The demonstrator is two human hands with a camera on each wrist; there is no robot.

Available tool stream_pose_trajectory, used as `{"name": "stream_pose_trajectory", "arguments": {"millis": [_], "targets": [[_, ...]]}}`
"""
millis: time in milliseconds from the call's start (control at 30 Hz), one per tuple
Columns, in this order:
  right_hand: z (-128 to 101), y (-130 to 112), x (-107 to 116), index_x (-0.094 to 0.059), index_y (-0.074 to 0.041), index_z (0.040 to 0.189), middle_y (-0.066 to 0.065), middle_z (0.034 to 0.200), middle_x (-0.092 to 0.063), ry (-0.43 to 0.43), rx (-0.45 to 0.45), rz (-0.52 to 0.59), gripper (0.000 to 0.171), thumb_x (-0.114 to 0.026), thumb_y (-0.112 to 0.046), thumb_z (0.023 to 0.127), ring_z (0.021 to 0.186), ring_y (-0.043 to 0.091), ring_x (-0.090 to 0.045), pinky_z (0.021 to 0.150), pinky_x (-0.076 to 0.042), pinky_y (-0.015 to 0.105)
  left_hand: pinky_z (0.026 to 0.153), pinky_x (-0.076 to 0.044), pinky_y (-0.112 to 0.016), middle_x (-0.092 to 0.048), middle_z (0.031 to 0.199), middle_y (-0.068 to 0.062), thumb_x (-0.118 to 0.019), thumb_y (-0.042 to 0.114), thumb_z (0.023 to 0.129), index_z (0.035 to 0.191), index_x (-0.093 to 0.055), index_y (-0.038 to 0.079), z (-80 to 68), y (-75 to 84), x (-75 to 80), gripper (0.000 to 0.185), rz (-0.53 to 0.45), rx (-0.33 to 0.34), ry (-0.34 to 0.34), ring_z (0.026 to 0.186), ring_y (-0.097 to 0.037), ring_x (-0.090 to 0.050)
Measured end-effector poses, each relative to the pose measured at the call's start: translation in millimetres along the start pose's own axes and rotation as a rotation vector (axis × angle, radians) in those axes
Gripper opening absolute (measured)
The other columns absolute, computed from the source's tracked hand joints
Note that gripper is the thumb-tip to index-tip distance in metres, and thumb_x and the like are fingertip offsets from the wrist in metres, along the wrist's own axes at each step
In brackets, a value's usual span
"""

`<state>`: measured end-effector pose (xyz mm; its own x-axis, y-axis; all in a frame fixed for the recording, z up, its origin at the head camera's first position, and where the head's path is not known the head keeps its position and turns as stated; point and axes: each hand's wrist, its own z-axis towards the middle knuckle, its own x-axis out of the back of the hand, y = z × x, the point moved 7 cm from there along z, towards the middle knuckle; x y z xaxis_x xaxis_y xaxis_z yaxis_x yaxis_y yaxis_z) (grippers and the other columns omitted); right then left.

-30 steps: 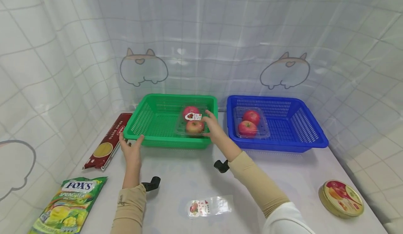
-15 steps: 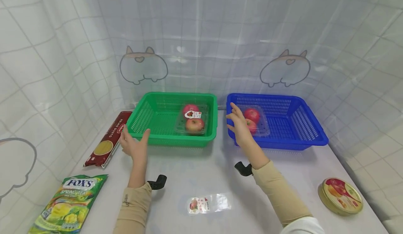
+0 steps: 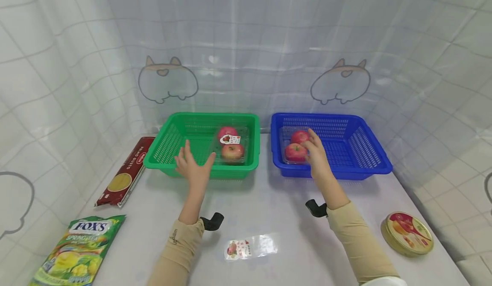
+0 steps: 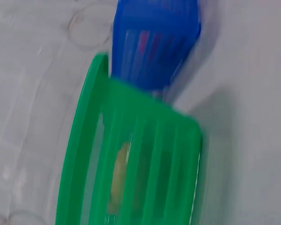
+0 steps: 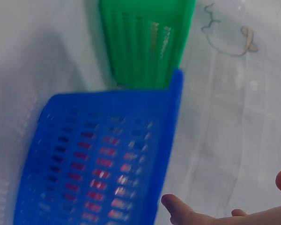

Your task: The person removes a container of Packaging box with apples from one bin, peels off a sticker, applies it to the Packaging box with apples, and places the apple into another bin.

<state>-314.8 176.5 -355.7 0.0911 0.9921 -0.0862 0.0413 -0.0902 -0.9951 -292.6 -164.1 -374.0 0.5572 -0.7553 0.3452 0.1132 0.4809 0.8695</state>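
Reached over the near rim of the blue basket (image 3: 369,166) with the right hand (image 3: 316,155), fingers laid on the clear pack of two red apples (image 3: 294,149) in its near left corner. Showed no closed grip there: fingers fairly straight, touching the pack's side and top, not wrapped round it as far as could be told. Left the pack resting on the basket floor, not lifted.

Held the left hand (image 3: 192,168) up before the front wall of the green basket (image 3: 161,157), fingers spread, thumb out, grip wide open and empty. Could not tell whether it touched the wall.

Found a second apple pack (image 3: 232,147) sitting in the right half of the green basket, apart from both hands.

Judged the handling of the blue-basket pack as barely begun: contact made, grasp and lift not yet done.

Elsewhere on the table (image 3: 269,209): a spaghetti packet (image 3: 124,172) left of the green basket, a green sweets bag (image 3: 77,252) at the near left, a loose clear label film (image 3: 250,248) between the forearms, a round tin (image 3: 407,233) at the near right. Got only blur of the two baskets from both wrist views.
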Motion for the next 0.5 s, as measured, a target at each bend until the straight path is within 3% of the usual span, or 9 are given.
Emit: {"name": "stream_pose_trajectory", "arguments": {"millis": [200, 400, 500], "targets": [[4, 2, 20, -0.009, -0.02, 0.15, 0.007, 0.155, 0.002, 0.032, -0.016, -0.07, 0.067, -0.04, -0.012, 0.091, 0.141, 0.024, -0.004, 0.111, -0.014, 0.049, 0.104, 0.007, -0.062, -0.017, 0.147, -0.021, -0.071, 0.028, 0.08, 0.147, -0.023, 0.014, -11.5, 23.0, -37.3, 0.083, -0.051, -0.057, -0.099, 0.137, -0.043, 0.005], [10, 0, 43, -0.007, -0.024, 0.15, 0.005, 0.155, 0.005, 0.088, -0.038, -0.113, 0.065, -0.038, -0.015, 0.093, 0.141, 0.027, -0.001, 0.111, -0.011, 0.05, 0.106, 0.004, -0.059, -0.017, 0.148, -0.02, -0.071, 0.027, 0.079, 0.146, -0.023, 0.014, -25.1, 44.4, -77.1, 0.083, -0.116, -0.084, -0.242, 0.138, -0.04, 0.005], [12, 1, 51, -0.007, -0.024, 0.15, 0.005, 0.155, 0.005, 0.1, -0.047, -0.132, 0.064, -0.037, -0.017, 0.093, 0.141, 0.029, -0.001, 0.111, -0.011, 0.051, 0.106, -0.002, -0.059, -0.016, 0.148, -0.02, -0.072, 0.027, 0.079, 0.147, -0.023, 0.015, -32.3, 53.9, -95.0, 0.084, -0.121, -0.102, -0.296, 0.138, -0.039, -0.002]]}}
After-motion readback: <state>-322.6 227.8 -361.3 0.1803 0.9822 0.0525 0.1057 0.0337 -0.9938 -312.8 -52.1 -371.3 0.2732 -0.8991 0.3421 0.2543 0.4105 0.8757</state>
